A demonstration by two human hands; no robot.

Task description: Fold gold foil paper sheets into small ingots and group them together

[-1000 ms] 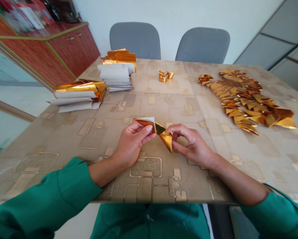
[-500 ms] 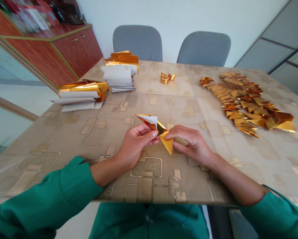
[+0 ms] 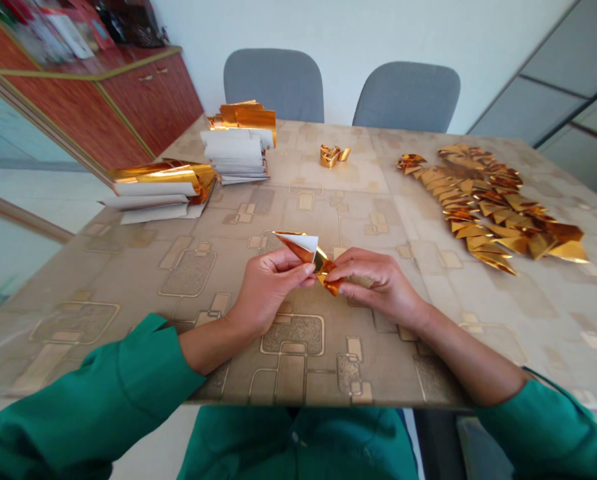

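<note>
A small sheet of gold foil paper, white on its back, is partly folded and held just above the table between both hands. My left hand pinches its left part with thumb and fingers closed. My right hand is closed on its right end, where a folded gold corner shows below the fingers. Green sleeves cover both forearms.
Two stacks of gold and white sheets lie at the far left. A small folded gold piece sits at the back middle. Several folded gold triangles are spread at the right. Two grey chairs stand behind; a wooden cabinet is left.
My right hand has pressed the hanging gold triangle upward and inward, so it looks smaller and more tucked under the fingers. Both hands stayed in the same spot.
</note>
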